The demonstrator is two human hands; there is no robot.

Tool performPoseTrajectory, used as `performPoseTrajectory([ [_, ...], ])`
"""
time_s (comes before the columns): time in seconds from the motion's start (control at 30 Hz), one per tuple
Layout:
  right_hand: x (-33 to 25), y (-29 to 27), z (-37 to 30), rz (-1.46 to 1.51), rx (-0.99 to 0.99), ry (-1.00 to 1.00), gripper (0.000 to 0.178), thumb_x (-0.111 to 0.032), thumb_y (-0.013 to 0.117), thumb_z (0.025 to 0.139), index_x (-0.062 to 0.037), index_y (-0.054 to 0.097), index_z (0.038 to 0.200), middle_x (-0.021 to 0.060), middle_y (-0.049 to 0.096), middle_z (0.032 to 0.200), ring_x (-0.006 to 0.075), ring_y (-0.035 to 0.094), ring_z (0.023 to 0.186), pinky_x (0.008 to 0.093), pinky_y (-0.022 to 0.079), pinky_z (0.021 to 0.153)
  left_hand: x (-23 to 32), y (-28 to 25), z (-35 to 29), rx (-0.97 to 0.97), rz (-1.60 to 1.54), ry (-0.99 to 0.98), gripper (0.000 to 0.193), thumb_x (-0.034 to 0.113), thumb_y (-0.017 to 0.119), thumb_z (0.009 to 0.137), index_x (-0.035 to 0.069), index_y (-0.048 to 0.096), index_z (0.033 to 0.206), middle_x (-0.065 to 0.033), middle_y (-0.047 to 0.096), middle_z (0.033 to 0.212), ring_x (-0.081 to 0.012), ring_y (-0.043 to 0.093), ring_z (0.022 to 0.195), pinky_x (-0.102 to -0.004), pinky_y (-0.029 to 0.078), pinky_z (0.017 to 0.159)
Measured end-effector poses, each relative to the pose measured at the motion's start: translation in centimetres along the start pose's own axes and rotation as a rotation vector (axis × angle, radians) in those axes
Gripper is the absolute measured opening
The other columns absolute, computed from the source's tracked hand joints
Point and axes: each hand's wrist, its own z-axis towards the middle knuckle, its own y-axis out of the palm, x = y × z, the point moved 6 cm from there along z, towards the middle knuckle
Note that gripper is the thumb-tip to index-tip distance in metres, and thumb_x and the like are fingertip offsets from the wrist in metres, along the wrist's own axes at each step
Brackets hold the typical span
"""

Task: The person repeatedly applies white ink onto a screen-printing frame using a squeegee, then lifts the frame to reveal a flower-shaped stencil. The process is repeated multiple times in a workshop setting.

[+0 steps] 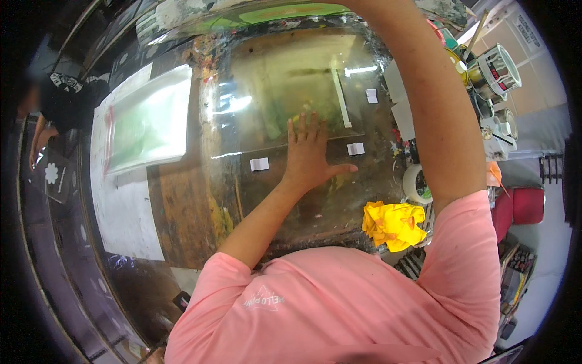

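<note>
My left hand point(308, 148) lies flat with its fingers spread, pressing on a clear sheet point(285, 124) on the glossy tabletop. Around it sit small white folded tabs: one tab point(259, 164) left of the wrist, another tab point(355, 148) right of the thumb and a third tab point(371, 96) farther off. Beyond my fingertips, a thin pale strip point(341, 100) runs along the right part of the glossy surface. Stretched across the right side, my right arm point(433, 91) reaches to the far edge, near a green-and-white panel point(267, 17). The right hand itself is beyond the picture's top edge.
A stack of clear plastic sheets point(148, 118) lies on white paper at left. Near my right elbow are a crumpled yellow cloth point(394, 225) and a tape roll point(416, 184). Tubs point(494, 73) crowd the right edge. A red chair point(526, 205) stands beyond; another person point(63, 100) is far left.
</note>
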Motion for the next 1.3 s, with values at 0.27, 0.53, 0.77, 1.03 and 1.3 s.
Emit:
performPoseTrajectory([
  [0.27,0.1,0.4,-0.6,-0.036,0.052,-0.042,0.063,-0.054,0.052,0.097,0.0028,0.078,0.087,0.0276,0.076,0.090,0.0428,0.074,0.093,0.0520,0.053,0.094,1.1,0.3,-0.3,0.100,0.026,0.087,0.137,0.103,0.047,0.074,-0.002,0.043,0.161,-0.0252,0.032,0.172,-0.0457,0.025,0.161,-0.0741,-0.004,0.126],
  [0.53,0.8,1.6,0.1,-0.011,-0.042,0.005,0.062,-0.053,0.052,0.097,0.0021,0.079,0.090,0.0266,0.077,0.092,0.0415,0.074,0.095,0.0515,0.052,0.095,1.4,-0.2,-0.6,0.198,0.000,0.154,0.122,0.097,0.058,0.074,0.002,0.059,0.151,-0.0220,0.049,0.160,-0.0444,0.043,0.150,-0.0754,0.004,0.126],
  [0.77,-0.2,0.7,-0.3,-0.035,0.002,-0.014,0.061,-0.053,0.052,0.097,0.0020,0.079,0.089,0.0267,0.076,0.089,0.0422,0.073,0.092,0.0511,0.052,0.093,1.4,0.2,-0.7,0.217,-0.007,0.179,0.120,0.096,0.058,0.075,0.002,0.060,0.150,-0.0205,0.050,0.160,-0.0441,0.044,0.149,-0.0753,0.006,0.127],
  [1.03,0.1,1.1,-0.2,-0.025,-0.082,0.045,0.063,-0.055,0.055,0.097,0.0029,0.077,0.083,0.0249,0.074,0.083,0.0426,0.072,0.087,0.0515,0.052,0.089,1.4,0.7,-0.8,0.243,-0.025,0.204,0.116,0.094,0.058,0.078,0.002,0.062,0.148,-0.0215,0.051,0.159,-0.0418,0.044,0.151,-0.0656,0.012,0.130],
  [1.3,-0.6,1.2,-2.4,0.019,0.110,0.019,0.067,-0.058,0.057,0.098,0.0049,0.075,0.084,0.0221,0.075,0.084,0.0447,0.071,0.086,0.0523,0.052,0.089,-6.1,-9.4,-2.4,0.538,-0.667,-0.295,0.079,0.051,0.092,0.081,0.000,0.067,0.136,-0.0176,0.072,0.127,-0.0288,0.071,0.109,-0.0417,0.058,0.097],
])
